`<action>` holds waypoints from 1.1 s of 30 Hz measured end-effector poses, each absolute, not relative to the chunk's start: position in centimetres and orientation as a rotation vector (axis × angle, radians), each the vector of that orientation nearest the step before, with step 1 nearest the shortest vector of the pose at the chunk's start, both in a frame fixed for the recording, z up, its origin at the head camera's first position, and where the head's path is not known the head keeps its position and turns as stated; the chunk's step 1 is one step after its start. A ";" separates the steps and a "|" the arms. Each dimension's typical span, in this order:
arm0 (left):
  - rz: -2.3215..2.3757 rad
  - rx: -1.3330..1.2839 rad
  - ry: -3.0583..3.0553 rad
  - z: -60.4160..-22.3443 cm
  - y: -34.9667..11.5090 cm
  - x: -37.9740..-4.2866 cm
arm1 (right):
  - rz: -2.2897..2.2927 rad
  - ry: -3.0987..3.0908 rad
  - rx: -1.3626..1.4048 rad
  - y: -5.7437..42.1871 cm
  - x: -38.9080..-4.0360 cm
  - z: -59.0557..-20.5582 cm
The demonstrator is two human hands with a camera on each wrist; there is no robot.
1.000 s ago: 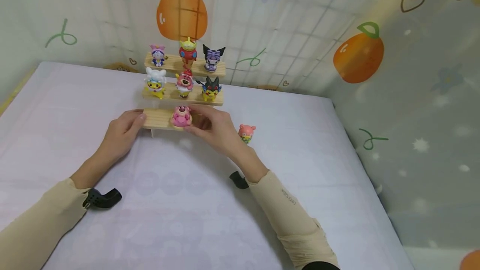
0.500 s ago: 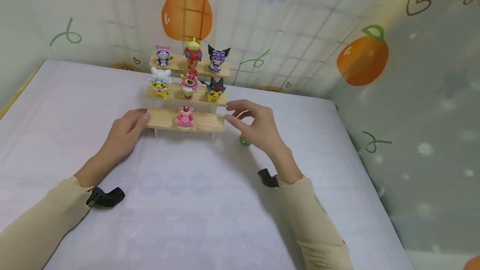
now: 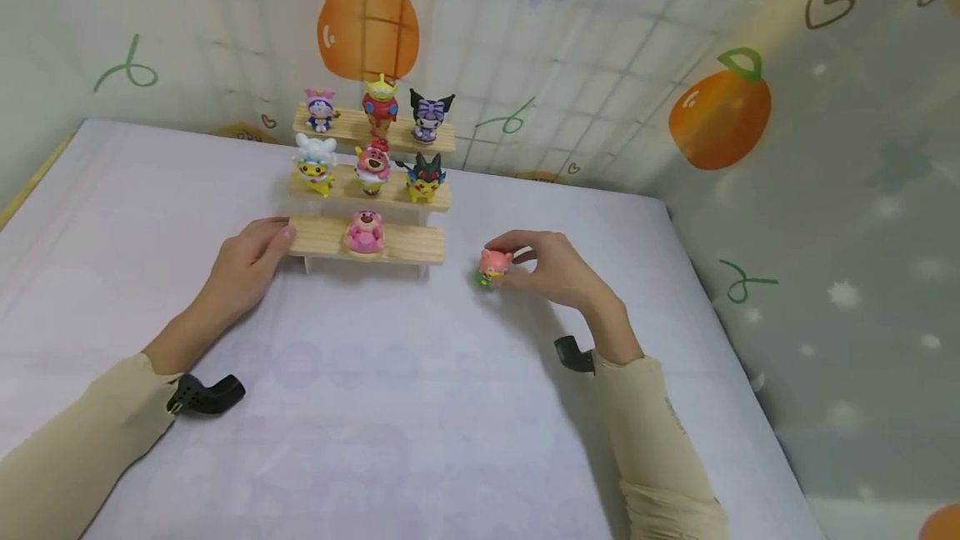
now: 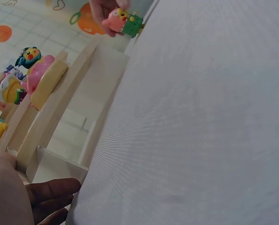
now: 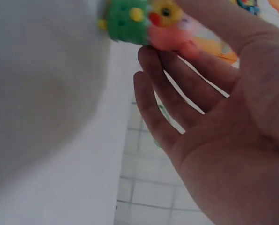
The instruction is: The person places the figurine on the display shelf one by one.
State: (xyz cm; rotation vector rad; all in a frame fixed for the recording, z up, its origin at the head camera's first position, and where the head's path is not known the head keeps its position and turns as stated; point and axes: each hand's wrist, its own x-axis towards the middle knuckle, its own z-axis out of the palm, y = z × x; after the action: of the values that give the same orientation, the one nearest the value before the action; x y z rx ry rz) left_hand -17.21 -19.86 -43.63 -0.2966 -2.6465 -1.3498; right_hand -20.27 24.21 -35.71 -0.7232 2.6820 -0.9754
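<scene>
At the left end of the lowest step of a tiered wooden display stand, my left hand holds the plank, thumb at its front corner. In the left wrist view, the fingers of that hand lie alongside the stand's support. To the right of the stand, my right hand pinches a small figurine with a pink eared head and green body. The right wrist view shows the figurine between thumb and fingertips, the lower fingers extended. A pink bear figurine sits mid-plank on the lowest step.
The middle step carries a white-hatted yellow figurine, a pink bear and a dark-hooded yellow one. Three more, including a green three-eyed alien, stand on top. A patterned curtain hangs behind the white-covered table.
My right hand has let go of the pink bear on the lowest step, moved right and taken hold of the pink-headed green figurine. The left hand stays at the stand's left end.
</scene>
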 end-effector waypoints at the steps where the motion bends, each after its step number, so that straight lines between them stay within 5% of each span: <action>1: -1.350 -0.298 -2.643 -43.6 -19.8 -17.1 | -0.951 2.679 -0.713 24.1 -20.3 -35.9; 9: -1.348 -0.301 -2.658 -43.6 -19.5 -17.3 | -0.913 2.690 -0.616 24.1 -20.1 -36.5; 26: -1.348 -0.309 -2.654 -43.6 -19.7 -17.3 | -1.238 2.714 -0.751 23.6 -20.3 -36.5; 33: -1.345 -0.298 -2.662 -43.7 -19.9 -17.3 | -1.034 2.659 -0.911 22.5 -20.4 -36.9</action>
State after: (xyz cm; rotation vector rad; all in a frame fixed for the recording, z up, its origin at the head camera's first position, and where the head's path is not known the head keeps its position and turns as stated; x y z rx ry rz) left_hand -17.28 -19.92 -43.72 -0.2977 -2.6623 -1.3455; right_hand -20.40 22.46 -36.87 -0.9112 2.6586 -1.0343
